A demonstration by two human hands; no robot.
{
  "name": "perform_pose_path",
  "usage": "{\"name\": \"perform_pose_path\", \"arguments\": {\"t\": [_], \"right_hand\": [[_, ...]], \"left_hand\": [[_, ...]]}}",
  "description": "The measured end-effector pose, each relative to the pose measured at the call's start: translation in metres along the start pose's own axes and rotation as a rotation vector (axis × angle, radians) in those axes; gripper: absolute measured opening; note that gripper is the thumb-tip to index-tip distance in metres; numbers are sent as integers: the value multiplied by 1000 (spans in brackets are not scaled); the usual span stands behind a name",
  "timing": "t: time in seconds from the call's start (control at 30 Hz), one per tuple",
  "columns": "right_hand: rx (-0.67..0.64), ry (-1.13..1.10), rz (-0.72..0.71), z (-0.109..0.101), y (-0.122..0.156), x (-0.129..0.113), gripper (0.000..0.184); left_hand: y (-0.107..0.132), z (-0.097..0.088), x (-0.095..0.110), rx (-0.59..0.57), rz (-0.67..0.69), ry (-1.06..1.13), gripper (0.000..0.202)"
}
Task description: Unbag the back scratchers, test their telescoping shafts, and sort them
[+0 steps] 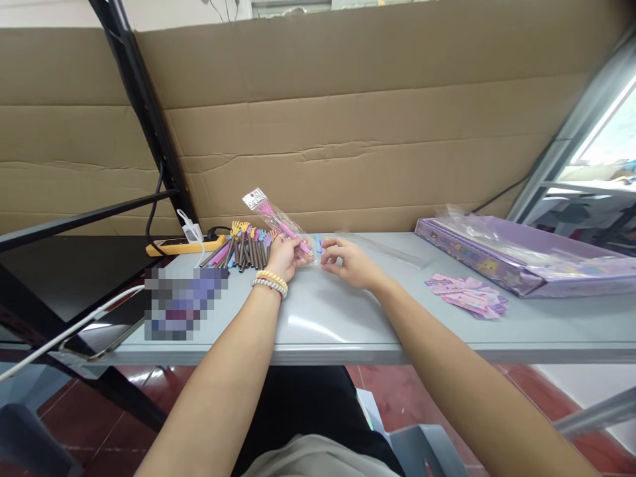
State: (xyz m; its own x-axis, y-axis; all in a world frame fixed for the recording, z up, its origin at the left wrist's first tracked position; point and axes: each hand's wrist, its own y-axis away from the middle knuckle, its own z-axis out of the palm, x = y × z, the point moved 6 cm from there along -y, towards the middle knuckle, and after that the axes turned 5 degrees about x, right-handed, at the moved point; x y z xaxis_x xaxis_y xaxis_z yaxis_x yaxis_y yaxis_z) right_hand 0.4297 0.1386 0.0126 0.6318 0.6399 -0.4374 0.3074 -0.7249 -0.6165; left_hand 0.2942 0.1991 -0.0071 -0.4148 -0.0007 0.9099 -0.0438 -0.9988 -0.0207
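My left hand (287,257) is closed around a clear plastic bag (281,222) with a pink back scratcher (292,233) inside. The bag slants up to the left, its white hanging tab at the top. My right hand (348,262) has curled fingers at the bag's lower right end and appears to pinch its edge. Something small, blue and purple, shows between the two hands; its kind is unclear. Left of my left hand lies a row of back scratchers (246,248) with dark metal handles and colourful hand-shaped heads.
Clear empty bags (385,248) lie behind my right hand. Pink and purple cards (470,295) are spread farther right, before a purple box (527,285) holding plastic. A yellow power strip (173,248), a phone (112,324) and a blurred-out item stand left. Cardboard (348,126) walls the back.
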Motion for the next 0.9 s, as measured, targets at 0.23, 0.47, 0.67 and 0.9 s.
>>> {"name": "perform_pose_path", "arguments": {"t": [0.23,0.47,0.67,0.9], "right_hand": [[109,-45,-3,-8,-4,-5,10],[133,-104,97,-10,-4,-5,13],[172,-58,118,-11,-4,-1,15],[229,25,132,-12,-4,5,19]], "left_hand": [[7,9,1,-66,41,-75,28],[15,19,1,-183,37,-133,34],[16,24,-4,-289,-1,-116,31],[21,31,-11,-383,-69,-95,34]]}}
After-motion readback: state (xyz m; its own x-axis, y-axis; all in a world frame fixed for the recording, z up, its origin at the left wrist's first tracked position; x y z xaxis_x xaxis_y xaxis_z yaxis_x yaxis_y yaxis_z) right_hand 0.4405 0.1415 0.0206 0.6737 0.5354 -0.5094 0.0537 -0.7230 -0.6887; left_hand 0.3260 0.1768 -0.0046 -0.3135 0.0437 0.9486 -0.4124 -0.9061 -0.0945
